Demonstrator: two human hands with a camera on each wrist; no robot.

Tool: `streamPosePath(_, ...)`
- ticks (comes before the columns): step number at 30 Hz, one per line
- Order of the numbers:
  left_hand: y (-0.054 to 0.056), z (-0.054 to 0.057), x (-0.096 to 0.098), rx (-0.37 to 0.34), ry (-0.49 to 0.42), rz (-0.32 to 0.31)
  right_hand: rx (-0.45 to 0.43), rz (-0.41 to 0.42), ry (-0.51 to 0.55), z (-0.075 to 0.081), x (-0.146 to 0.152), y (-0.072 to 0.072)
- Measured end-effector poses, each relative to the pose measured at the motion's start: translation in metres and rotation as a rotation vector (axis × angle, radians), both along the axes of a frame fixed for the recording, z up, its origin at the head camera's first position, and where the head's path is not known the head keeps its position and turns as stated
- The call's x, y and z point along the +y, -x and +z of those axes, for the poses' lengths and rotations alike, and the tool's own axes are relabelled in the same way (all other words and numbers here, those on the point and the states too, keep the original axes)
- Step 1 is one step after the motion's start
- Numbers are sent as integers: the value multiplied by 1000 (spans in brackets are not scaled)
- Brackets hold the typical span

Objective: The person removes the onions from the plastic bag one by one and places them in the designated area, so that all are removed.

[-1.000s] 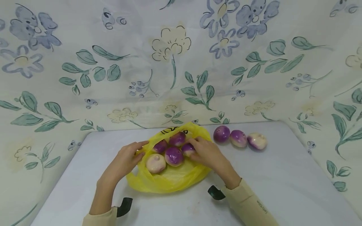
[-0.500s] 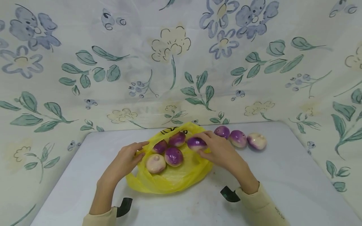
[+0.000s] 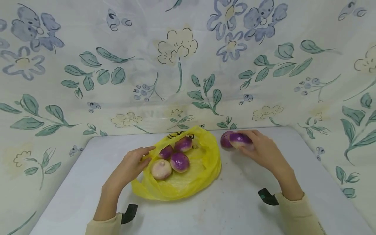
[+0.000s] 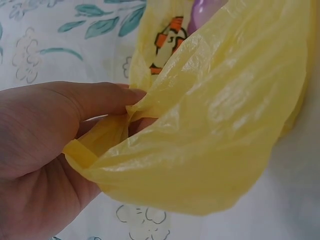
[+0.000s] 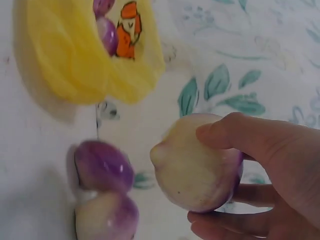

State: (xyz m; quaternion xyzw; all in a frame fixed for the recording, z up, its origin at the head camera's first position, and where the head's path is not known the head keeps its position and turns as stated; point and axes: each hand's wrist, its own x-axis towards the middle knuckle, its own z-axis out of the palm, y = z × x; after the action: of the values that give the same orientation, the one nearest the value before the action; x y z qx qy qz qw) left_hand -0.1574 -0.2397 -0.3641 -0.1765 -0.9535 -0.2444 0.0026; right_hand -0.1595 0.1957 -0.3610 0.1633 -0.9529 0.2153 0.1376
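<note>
My right hand (image 3: pixel 265 151) grips a purple-and-white turnip (image 3: pixel 240 140) between thumb and fingers, to the right of the yellow plastic bag (image 3: pixel 191 187). Seen from the right wrist, the held turnip's pale side and small nub face the camera. At the bag's left edge, my left hand (image 3: pixel 129 169) pinches the thin plastic near the opening. Inside the bag lie several turnips, among them a purple one (image 3: pixel 180 162) and a pale one (image 3: pixel 161 169). Another purple turnip (image 3: pixel 225 141) rests on the table, partly overlapped by the held one.
Two turnips (image 5: pixel 105 167) stand side by side in the right wrist view; in the head view my right hand mostly hides that row. Floral cloth (image 3: pixel 176 78) rises behind the white table (image 3: pixel 229 209). Dark wrist mounts jut out beside both sleeves.
My right hand has lifted a turnip out of the bag and carried it right, over to the turnips on the table. The left hand has stayed at the bag's edge.
</note>
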Motion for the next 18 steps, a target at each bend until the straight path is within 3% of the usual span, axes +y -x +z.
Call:
streamPosePath(6,0,1,0,15,-12,-16,74,-38,20,-11,38,1)
streamPosePath(18,-2,1,-4,-4,-19,8,56,-132,27,-17,78,2)
